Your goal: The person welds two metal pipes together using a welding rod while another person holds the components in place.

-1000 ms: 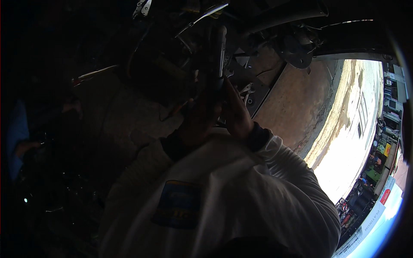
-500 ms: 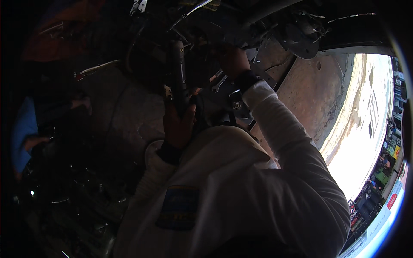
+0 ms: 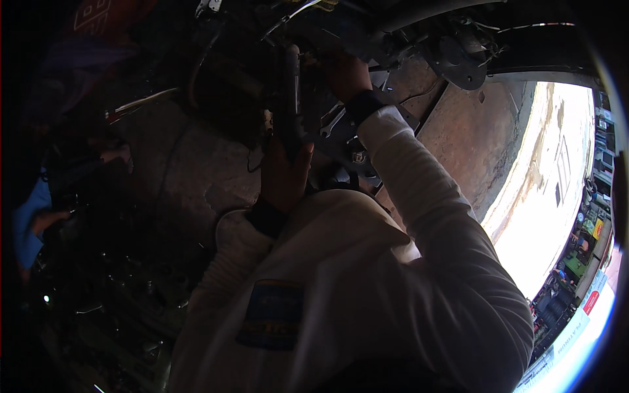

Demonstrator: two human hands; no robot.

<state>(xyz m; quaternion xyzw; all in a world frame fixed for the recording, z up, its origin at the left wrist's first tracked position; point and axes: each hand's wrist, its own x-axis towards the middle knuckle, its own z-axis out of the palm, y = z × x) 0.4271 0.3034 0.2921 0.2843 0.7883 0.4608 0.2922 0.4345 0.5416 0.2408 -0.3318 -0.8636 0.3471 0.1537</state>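
Note:
My left hand [image 3: 283, 171] is closed around the lower end of a dark stick-shaped tool [image 3: 293, 82]. The tool points up and away from me, with a paler strip along its side. Ahead and to the right, my right hand [image 3: 347, 75] reaches in among dark machine parts [image 3: 386, 42]. Shadow and those parts hide its fingers, so its hold cannot be made out. Below that hand lies a metal wrench [image 3: 333, 123] on a dark surface, with a small shiny metal fitting [image 3: 358, 157] nearer me.
Vehicle parts and a rounded dark plate [image 3: 462, 62] hang along the top. A pale rod [image 3: 143, 103] sticks out at the left. Another person's arm [image 3: 49, 219] and blue clothing [image 3: 29, 209] show at far left. Stained concrete floor [image 3: 472, 144] stretches right toward bright daylight.
My left hand and the stick-shaped tool have shifted right and slightly upward, and the tool stands more upright. My right hand has moved a little left and up.

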